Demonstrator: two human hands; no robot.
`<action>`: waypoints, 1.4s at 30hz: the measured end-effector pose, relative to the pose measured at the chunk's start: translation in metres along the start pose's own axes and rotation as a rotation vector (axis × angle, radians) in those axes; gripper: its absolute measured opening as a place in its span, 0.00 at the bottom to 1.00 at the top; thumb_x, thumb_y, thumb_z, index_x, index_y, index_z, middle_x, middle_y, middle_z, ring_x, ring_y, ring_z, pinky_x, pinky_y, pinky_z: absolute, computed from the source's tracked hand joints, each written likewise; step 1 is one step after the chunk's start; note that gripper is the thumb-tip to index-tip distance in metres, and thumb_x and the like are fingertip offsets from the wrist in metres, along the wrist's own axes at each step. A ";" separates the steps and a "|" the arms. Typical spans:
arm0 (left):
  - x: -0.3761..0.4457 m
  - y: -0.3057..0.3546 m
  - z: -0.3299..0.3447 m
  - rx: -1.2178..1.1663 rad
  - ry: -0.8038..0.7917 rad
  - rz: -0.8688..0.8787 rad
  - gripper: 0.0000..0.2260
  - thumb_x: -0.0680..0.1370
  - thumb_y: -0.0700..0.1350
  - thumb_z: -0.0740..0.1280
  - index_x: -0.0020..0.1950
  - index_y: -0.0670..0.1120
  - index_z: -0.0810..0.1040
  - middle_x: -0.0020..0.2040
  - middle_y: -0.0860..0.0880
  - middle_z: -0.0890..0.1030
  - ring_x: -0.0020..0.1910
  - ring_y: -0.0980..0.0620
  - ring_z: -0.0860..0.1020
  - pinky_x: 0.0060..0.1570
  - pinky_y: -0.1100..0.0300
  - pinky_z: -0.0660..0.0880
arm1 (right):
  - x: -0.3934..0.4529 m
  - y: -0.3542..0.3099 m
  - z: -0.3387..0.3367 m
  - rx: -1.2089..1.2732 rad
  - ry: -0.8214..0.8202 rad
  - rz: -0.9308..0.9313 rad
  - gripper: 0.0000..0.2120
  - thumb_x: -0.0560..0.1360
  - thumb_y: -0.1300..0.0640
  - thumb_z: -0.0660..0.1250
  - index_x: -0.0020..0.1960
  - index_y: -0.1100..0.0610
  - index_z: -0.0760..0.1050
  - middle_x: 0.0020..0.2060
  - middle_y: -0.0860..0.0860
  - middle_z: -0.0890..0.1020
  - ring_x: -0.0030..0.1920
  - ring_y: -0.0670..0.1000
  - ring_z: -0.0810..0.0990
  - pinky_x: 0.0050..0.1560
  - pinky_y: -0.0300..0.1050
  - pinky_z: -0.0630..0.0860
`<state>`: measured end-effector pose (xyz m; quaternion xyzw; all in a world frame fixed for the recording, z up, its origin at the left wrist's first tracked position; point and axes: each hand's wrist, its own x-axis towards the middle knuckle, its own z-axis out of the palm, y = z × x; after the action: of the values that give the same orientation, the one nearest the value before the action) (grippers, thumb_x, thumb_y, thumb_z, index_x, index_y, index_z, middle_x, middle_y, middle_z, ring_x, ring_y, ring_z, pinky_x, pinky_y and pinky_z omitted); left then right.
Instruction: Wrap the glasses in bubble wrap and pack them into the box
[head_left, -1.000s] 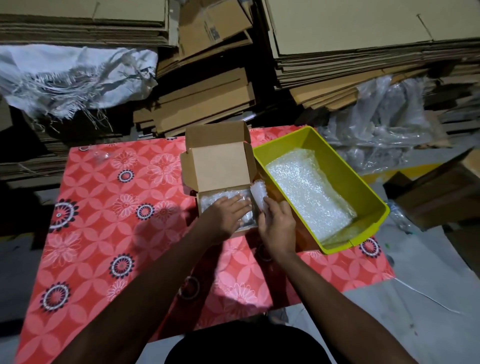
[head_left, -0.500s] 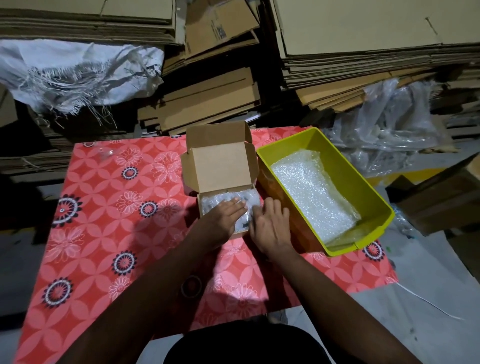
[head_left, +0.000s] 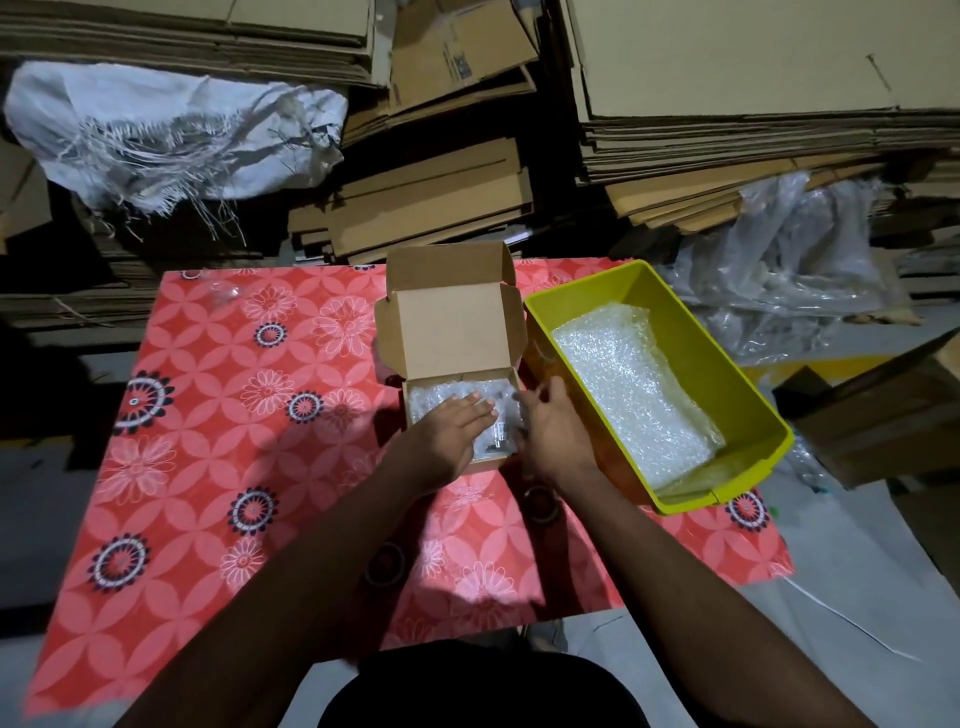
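Head view: I see left hand (head_left: 451, 428) flat, fingers straight, pressing bubble-wrapped glasses (head_left: 457, 402) down inside small cardboard box (head_left: 452, 332). Right hand (head_left: 553, 431) at box's right edge, fingers loosely curled, gripping nothing I can make out. Box lid stands open. Yellow bin (head_left: 727, 358) just right of box, holding bubble wrap sheet (head_left: 628, 384). Both on red floral tablecloth (head_left: 208, 467).

Dim storeroom, lit from above. Stacks of flattened cardboard (head_left: 727, 104) along the back, with a frayed white sack (head_left: 171, 135) and crumpled clear plastic (head_left: 789, 270). Red flowered tablecloth (head_left: 208, 467) over grey floor (head_left: 857, 597).
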<state>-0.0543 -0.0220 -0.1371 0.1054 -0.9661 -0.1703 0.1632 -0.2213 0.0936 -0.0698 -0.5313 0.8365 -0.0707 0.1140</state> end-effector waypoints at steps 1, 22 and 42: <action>0.000 0.000 0.000 -0.004 0.007 -0.006 0.25 0.73 0.34 0.65 0.71 0.40 0.74 0.72 0.42 0.74 0.74 0.43 0.69 0.74 0.46 0.65 | 0.006 0.001 -0.003 -0.040 -0.047 0.003 0.18 0.74 0.55 0.70 0.64 0.54 0.74 0.58 0.55 0.66 0.52 0.58 0.76 0.51 0.48 0.77; -0.001 0.001 0.002 0.034 -0.027 -0.077 0.24 0.76 0.38 0.66 0.73 0.43 0.73 0.73 0.45 0.73 0.76 0.46 0.67 0.77 0.54 0.55 | 0.036 -0.003 -0.028 -0.336 -0.136 -0.104 0.22 0.76 0.56 0.66 0.70 0.50 0.70 0.59 0.55 0.71 0.48 0.60 0.83 0.39 0.49 0.74; 0.003 0.004 0.000 0.052 -0.075 -0.118 0.26 0.76 0.38 0.66 0.74 0.44 0.72 0.75 0.47 0.71 0.77 0.46 0.65 0.77 0.50 0.58 | 0.053 -0.005 -0.033 -0.414 -0.522 -0.116 0.23 0.74 0.49 0.69 0.67 0.51 0.72 0.65 0.56 0.69 0.64 0.59 0.76 0.62 0.53 0.76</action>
<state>-0.0574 -0.0189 -0.1347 0.1600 -0.9677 -0.1583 0.1138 -0.2474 0.0431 -0.0432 -0.5899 0.7441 0.2330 0.2099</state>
